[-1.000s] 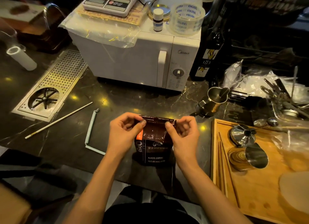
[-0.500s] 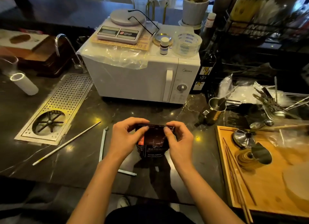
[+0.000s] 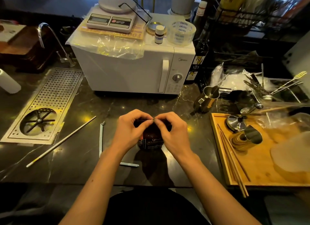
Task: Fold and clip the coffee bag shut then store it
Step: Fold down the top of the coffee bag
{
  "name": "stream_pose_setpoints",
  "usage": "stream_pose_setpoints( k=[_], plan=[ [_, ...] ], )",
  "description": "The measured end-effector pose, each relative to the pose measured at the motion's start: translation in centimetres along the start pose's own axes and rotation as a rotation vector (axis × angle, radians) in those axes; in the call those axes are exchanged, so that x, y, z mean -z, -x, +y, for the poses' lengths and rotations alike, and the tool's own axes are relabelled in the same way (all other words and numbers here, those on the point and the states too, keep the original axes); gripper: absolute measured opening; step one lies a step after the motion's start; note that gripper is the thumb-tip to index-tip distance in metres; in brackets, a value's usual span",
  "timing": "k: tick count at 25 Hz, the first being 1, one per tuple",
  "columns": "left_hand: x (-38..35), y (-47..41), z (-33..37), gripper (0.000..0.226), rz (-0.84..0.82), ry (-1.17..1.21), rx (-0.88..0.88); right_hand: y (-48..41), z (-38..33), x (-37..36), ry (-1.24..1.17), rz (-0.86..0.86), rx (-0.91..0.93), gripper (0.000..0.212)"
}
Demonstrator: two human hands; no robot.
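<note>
Near the bench's front edge, the left hand [image 3: 129,132] and right hand [image 3: 172,134] pinch the top of the coffee bag [image 3: 151,141], thumbs meeting at its middle, likely to press the fold flat. The bag stands upright on the bench. The clip [image 3: 101,138] lies open just left, within reach. The microwave [image 3: 134,65] stands behind.

Coffee bag [image 3: 151,139] on counter [image 3: 80,161], before microwave [image 3: 130,70]; clip [image 3: 101,137] left, wooden tray [image 3: 261,172] right.
</note>
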State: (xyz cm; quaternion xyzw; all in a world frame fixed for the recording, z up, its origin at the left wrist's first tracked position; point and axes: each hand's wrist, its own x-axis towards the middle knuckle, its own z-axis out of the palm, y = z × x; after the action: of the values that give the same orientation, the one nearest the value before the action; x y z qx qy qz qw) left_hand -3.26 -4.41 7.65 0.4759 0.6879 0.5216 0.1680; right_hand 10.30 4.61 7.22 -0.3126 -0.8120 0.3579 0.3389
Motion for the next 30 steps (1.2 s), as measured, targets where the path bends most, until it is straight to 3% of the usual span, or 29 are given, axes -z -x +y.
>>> stream_pose_setpoints(
  k=[6, 16, 21, 25, 30],
  plan=[
    [-0.3, -0.2, 0.0, 0.010, 0.055, 0.008, 0.050, -1.0, 0.0, -0.5, 0.049, -0.011, -0.056, 0.009],
    [-0.6, -0.9, -0.8, 0.013, 0.152, 0.063, 0.154, -2.0, 0.7, 0.2, -0.126, 0.083, -0.222, 0.011],
    [-0.5, -1.5, -1.4, 0.011, 0.184, 0.197, 0.251, -2.9, 1.3, 1.1, -0.238, -0.015, -0.238, 0.005],
    [-1.0, -2.0, -1.8, 0.009, 0.187, 0.248, 0.302, -2.6, 1.3, 1.0, -0.145, 0.051, -0.227, 0.008],
    [-1.3, -2.0, -2.2, 0.008, 0.196, 0.411, 0.382, -3.0, 1.3, 0.6, -0.247, 0.105, -0.316, 0.010]
  ],
)
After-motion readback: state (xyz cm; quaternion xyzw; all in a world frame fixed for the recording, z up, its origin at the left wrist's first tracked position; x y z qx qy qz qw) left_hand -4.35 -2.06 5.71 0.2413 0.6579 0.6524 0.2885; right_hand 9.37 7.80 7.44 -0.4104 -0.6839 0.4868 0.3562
